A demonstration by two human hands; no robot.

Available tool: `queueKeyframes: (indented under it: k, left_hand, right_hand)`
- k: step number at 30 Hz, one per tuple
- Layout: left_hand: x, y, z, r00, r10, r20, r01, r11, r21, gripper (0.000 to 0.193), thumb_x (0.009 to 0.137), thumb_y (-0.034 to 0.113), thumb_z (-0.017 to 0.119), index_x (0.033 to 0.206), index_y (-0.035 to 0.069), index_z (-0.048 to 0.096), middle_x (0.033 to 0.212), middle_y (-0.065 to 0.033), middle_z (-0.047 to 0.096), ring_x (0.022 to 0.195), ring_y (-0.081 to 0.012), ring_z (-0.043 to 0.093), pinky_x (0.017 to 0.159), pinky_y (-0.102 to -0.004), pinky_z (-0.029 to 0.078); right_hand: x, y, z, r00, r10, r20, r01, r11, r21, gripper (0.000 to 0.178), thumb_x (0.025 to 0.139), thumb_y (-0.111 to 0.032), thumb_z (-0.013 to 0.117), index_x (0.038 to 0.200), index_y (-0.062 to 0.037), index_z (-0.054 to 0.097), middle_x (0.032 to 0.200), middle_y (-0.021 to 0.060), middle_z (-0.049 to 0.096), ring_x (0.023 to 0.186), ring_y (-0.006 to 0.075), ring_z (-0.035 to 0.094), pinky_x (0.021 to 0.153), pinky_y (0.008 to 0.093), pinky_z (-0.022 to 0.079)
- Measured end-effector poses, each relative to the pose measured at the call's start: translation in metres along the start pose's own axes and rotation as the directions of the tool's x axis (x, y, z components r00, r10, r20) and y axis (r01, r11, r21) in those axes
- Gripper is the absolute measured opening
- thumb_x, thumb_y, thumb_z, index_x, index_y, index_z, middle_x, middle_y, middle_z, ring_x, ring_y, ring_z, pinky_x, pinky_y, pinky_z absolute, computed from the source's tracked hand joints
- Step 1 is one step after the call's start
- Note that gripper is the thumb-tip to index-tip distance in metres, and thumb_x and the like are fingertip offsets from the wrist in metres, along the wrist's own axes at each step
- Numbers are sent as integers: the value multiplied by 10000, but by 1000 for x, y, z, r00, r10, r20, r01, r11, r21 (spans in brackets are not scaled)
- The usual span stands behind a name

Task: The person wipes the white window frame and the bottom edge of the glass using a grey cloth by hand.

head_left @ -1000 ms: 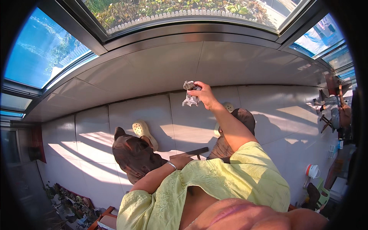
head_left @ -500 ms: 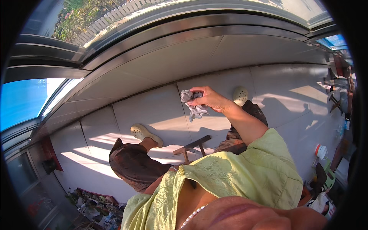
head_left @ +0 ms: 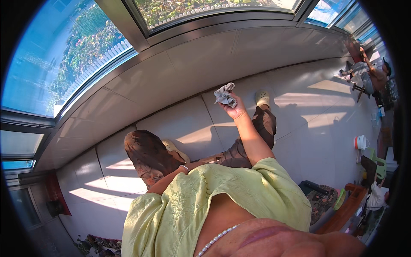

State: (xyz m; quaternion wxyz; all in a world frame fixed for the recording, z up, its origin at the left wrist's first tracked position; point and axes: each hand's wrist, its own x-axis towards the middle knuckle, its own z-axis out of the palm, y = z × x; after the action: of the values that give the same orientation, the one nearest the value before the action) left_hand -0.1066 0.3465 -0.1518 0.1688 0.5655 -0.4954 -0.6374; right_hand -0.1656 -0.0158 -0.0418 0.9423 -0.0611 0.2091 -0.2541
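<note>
My right hand (head_left: 236, 110) is stretched out ahead, its fingers closed around a crumpled grey-white cloth (head_left: 225, 94). The cloth bunches above the fingers, in front of the tiled wall below the windows. My left hand (head_left: 197, 164) is low between my knees, just past a bracelet on the wrist. Its fingers are mostly hidden behind my shirt and trouser leg. Close beside it a bit of brown wood (head_left: 214, 159) shows.
Metal-framed windows (head_left: 222, 30) run above the low tiled wall (head_left: 192, 68). Sunlit pale floor tiles (head_left: 308, 141) lie around my clogs (head_left: 262, 98). To the right stand a white bucket (head_left: 361, 142), a green plastic stool (head_left: 379, 165) and a reddish-brown wooden piece (head_left: 342, 210).
My right hand has moved slightly farther out with the cloth. My left forearm has come into view between my knees. My view has turned, showing more window on the left.
</note>
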Motion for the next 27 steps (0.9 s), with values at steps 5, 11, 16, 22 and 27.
queueKeyframes:
  k: [5,11,16,22,27]
  left_hand:
    - [-3,45,-17,989,-30,-143,73,950,304,428,900,374,603,1145,25,642,1146,-267,655,1117,-398,626,899,-459,500]
    - [-27,101,-26,982,-84,-167,156,860,486,389,913,333,598,1128,11,640,1136,-261,659,1145,-411,617,924,-486,499]
    - [-36,116,-30,986,-120,-115,166,709,686,370,918,319,594,1064,-13,668,1065,-271,678,1022,-436,673,826,-510,548]
    - [-36,101,-67,993,-3,-121,77,785,615,252,900,235,613,1008,10,647,996,-222,681,978,-409,666,823,-505,527]
    - [-44,96,-144,988,-104,-112,153,695,702,270,907,245,590,1047,23,650,1027,-217,680,1002,-396,651,864,-494,514]
  right_hand:
    - [-72,17,2,997,73,-2,-73,997,-40,187,948,-110,586,1108,-17,611,1148,157,661,1094,346,635,953,560,528]
    - [-83,47,33,997,-80,25,83,974,-212,320,969,-77,558,1286,-66,516,1186,142,629,1108,317,635,929,514,556]
    - [-77,76,43,995,-98,-15,81,892,-444,504,942,-29,623,1389,-77,395,1253,134,589,1086,297,655,888,466,587]
    - [-39,94,79,971,-236,42,158,495,-855,422,869,-25,708,1265,-62,568,1140,109,629,981,220,658,804,362,565]
    - [16,87,215,434,-300,850,636,-566,-525,450,779,51,699,1184,-143,675,1186,126,545,1085,274,572,929,338,487]
